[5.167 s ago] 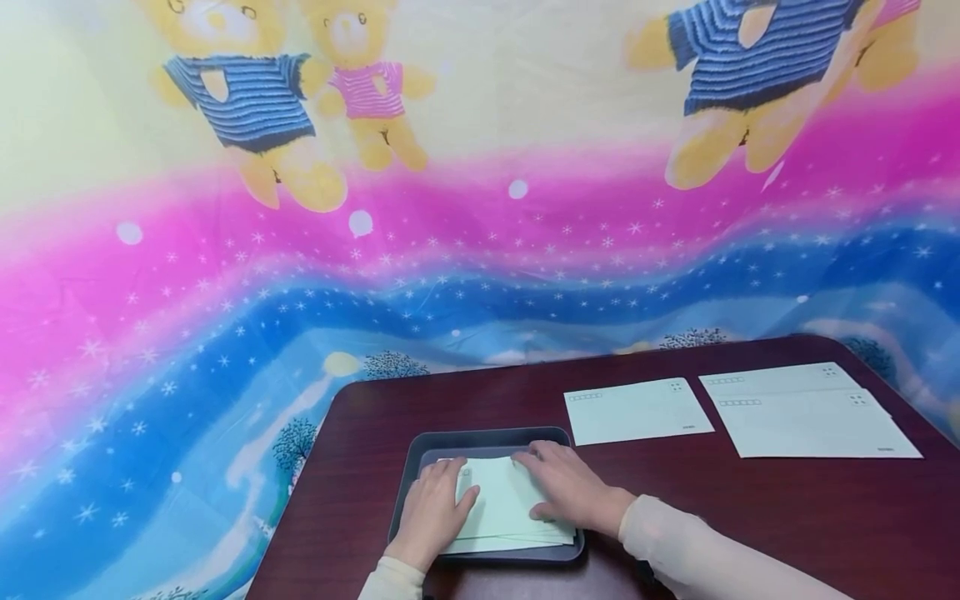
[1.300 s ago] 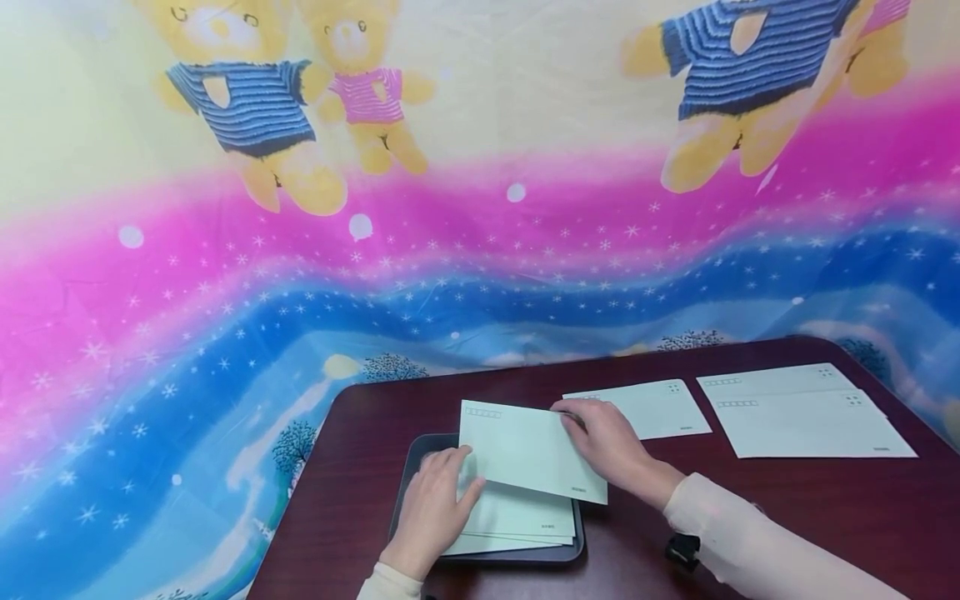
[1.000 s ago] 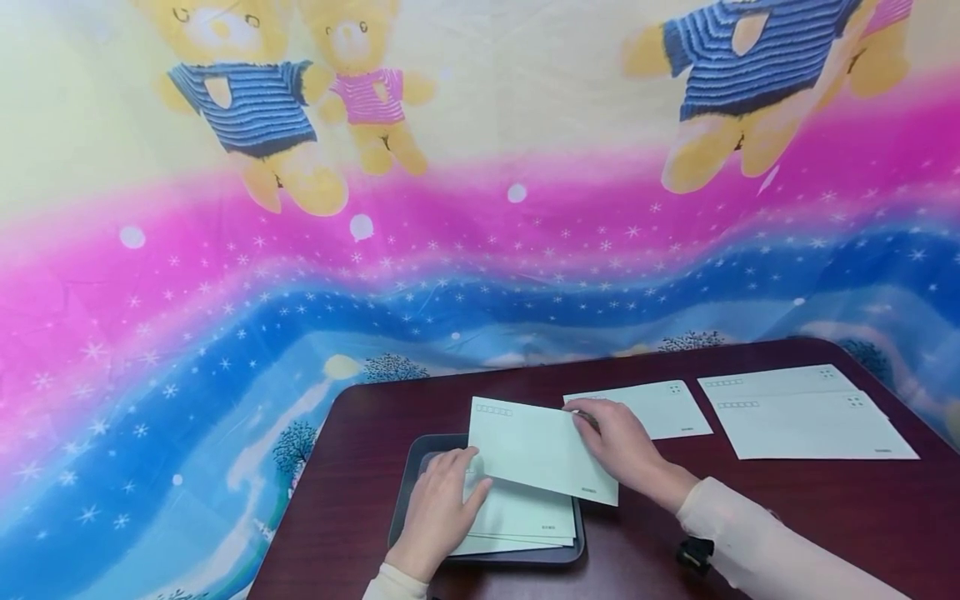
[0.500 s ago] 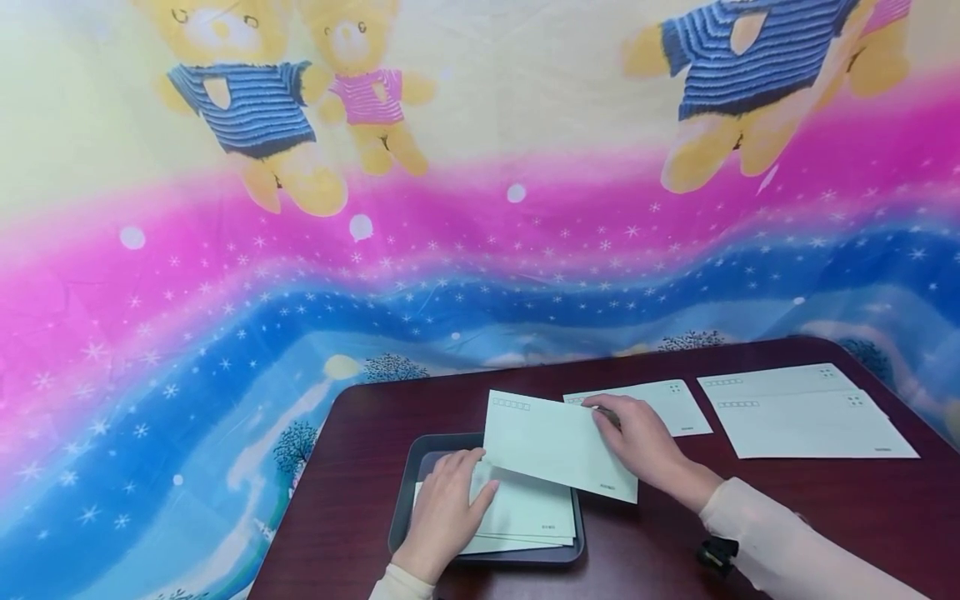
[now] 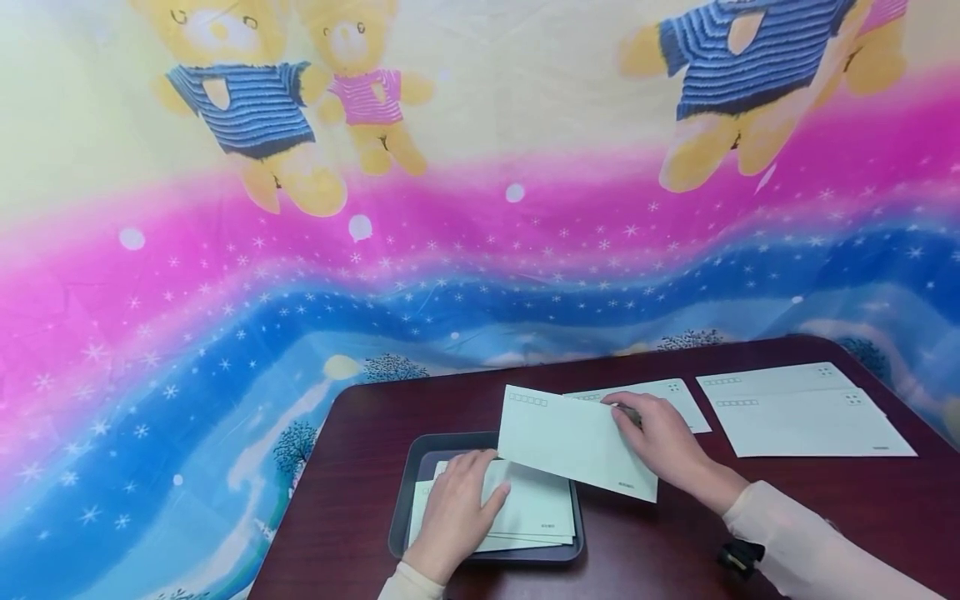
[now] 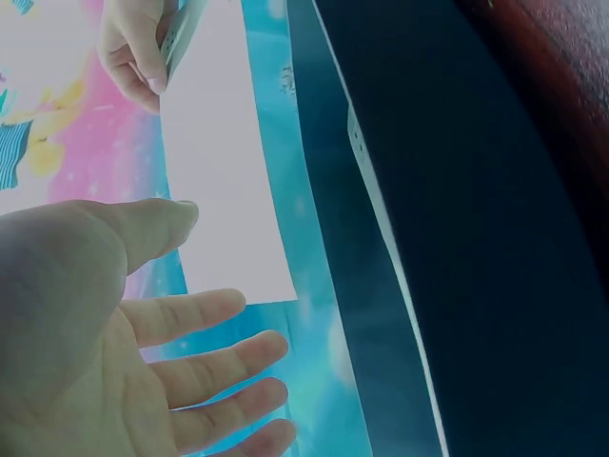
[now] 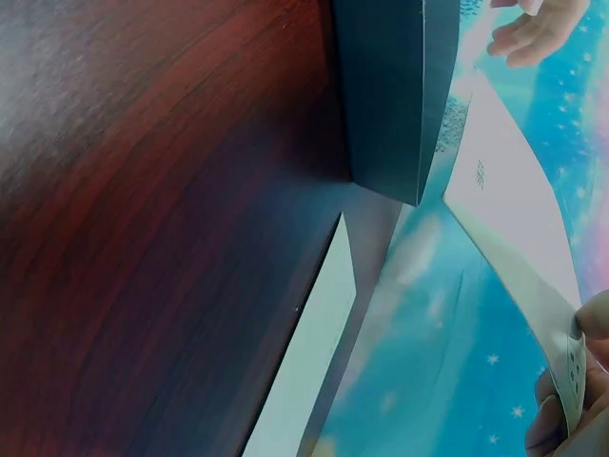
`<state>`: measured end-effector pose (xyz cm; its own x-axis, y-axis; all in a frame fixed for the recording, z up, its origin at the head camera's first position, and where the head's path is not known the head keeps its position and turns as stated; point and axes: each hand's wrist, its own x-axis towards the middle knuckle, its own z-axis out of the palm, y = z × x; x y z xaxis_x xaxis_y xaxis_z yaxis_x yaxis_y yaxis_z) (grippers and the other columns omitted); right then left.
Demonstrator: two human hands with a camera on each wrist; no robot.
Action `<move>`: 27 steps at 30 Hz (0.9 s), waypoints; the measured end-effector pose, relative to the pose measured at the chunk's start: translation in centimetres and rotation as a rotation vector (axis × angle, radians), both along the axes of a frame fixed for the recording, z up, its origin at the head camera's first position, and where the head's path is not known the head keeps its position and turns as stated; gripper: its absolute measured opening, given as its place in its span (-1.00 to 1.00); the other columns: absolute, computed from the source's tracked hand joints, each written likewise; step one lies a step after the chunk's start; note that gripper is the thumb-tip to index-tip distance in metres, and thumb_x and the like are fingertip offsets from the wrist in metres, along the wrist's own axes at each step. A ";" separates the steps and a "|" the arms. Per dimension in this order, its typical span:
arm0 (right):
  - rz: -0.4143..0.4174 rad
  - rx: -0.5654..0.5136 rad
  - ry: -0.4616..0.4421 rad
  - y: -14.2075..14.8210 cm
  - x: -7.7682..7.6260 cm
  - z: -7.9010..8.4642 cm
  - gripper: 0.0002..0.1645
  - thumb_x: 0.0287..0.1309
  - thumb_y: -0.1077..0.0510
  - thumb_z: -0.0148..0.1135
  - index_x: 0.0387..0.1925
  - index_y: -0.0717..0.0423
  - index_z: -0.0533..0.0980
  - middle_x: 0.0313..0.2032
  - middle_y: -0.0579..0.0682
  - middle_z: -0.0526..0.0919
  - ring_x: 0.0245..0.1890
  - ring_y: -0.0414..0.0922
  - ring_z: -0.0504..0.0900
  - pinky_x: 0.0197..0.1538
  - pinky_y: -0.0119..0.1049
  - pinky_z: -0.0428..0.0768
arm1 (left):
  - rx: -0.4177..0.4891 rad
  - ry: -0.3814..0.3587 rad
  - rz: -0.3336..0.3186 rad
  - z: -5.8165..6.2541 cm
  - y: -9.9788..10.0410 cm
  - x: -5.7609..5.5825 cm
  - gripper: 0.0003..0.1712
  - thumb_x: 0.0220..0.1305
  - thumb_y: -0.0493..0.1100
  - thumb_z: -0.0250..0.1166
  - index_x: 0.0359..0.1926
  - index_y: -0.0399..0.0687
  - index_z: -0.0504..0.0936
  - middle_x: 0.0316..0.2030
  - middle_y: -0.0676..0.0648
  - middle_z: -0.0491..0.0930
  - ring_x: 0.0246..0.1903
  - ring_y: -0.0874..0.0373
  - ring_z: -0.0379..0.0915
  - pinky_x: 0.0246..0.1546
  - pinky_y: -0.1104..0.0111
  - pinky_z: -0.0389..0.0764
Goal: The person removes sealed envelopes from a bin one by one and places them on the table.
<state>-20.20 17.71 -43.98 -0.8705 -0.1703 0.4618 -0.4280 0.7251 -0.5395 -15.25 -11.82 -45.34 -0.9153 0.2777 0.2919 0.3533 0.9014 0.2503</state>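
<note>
My right hand [image 5: 663,433] pinches a pale green envelope [image 5: 562,437] by its far right corner, thumb on top and fingers beneath. Raised and tilted, the envelope overlaps the right part of a dark grey tray [image 5: 405,500] in the head view. In the left wrist view the held envelope [image 6: 224,162] hangs beyond the left hand [image 6: 190,352], whose fingers are spread. My left hand [image 5: 461,508] is over the tray's left side, its fingertips right at the envelope's near left corner. Under it several more envelopes [image 5: 525,508] lie stacked in the tray.
Behind the right hand, one envelope [image 5: 675,404] lies on the dark red table [image 5: 787,517], partly covered in view. Two overlapping envelopes [image 5: 817,425] lie farther right. A patterned cloth [image 5: 480,250] with bears hangs behind the table.
The right hand has lifted an envelope off the stack in the tray and carried it to the right. The left hand has shifted slightly right, following its edge.
</note>
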 end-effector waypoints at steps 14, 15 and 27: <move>-0.055 0.012 -0.038 2.4 -0.2 -0.2 -0.70 0.26 0.15 0.06 -0.02 0.02 0.58 -0.35 -0.04 0.66 -0.70 -0.27 0.27 -0.53 -0.28 0.34 | 0.004 0.002 -0.026 -0.1 1.0 0.0 -0.44 0.22 0.14 0.18 0.16 -0.01 0.52 0.05 -0.04 0.56 0.07 0.05 0.41 -0.01 0.08 0.47; -0.060 0.007 -0.045 2.7 -0.2 -0.3 -0.70 0.27 0.14 0.05 -0.02 0.03 0.58 -0.38 -0.04 0.65 -0.73 -0.27 0.25 -0.56 -0.28 0.34 | 0.004 0.000 -0.030 -0.1 1.1 0.0 -0.44 0.22 0.14 0.18 0.17 -0.01 0.52 0.06 -0.04 0.56 0.07 0.05 0.41 -0.01 0.08 0.47; -0.092 -0.023 -0.092 5.1 0.4 -0.7 -0.63 0.34 0.05 -0.03 0.03 0.09 0.54 -0.61 -0.12 0.50 -0.75 -0.24 0.20 -0.58 -0.28 0.29 | -0.018 0.009 -0.075 -0.1 2.1 0.3 -0.45 0.24 0.15 0.15 0.16 -0.01 0.51 0.03 -0.04 0.56 0.06 0.07 0.41 -0.04 0.10 0.47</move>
